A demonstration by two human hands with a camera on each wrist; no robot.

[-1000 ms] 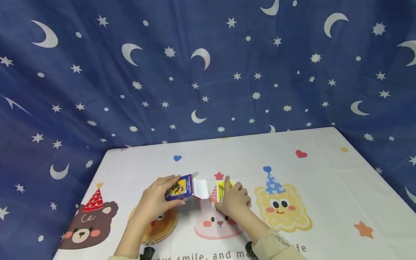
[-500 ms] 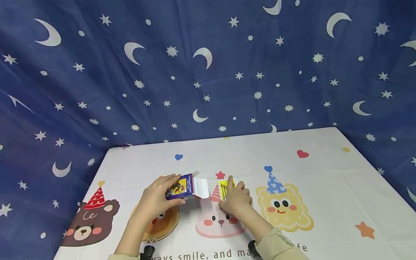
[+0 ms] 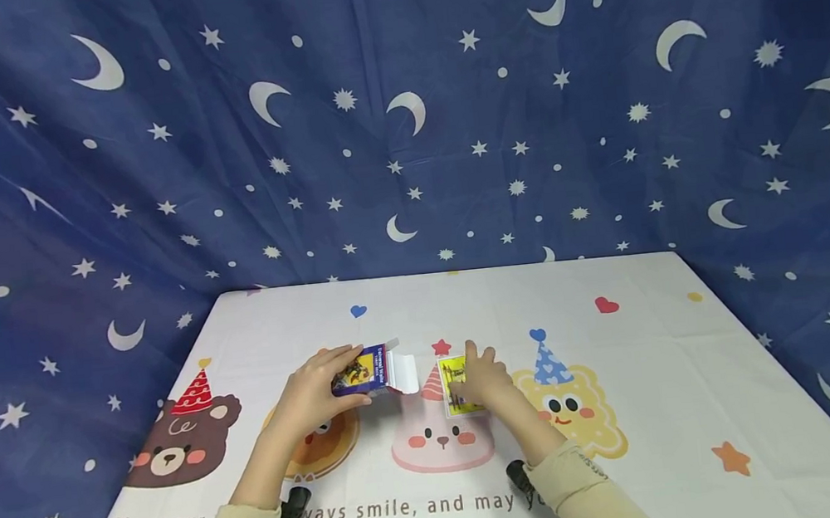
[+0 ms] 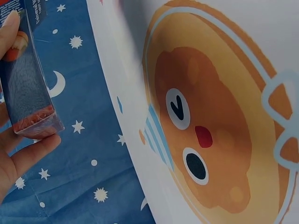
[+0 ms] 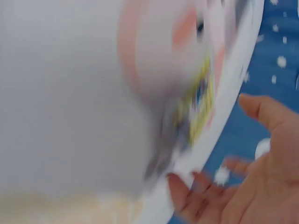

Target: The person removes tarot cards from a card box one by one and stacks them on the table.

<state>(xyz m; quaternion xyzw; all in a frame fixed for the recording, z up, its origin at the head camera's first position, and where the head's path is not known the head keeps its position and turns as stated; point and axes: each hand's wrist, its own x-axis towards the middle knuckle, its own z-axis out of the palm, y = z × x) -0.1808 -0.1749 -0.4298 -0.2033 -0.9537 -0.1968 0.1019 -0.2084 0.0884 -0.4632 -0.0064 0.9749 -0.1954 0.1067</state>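
My left hand grips a dark blue card box printed "Universal Waite", holding it over the table with its open end toward the right. A white flap sticks out from that end. In the left wrist view, the thumb lies on one face of the box and fingers curl under its lower end. A yellow picture card with a white border lies on the tablecloth, partly covered by my right hand. The right wrist view shows this hand apart from the blurred card, fingers spread and nothing held.
A white tablecloth with printed cartoon animals, hearts and lettering covers the table. Behind and at both sides hangs a dark blue curtain with moons and stars. A black wrist strap shows below the left hand.
My right hand has left the card and shifted right, so more of the yellow card shows. The left hand and the box have stayed almost still.
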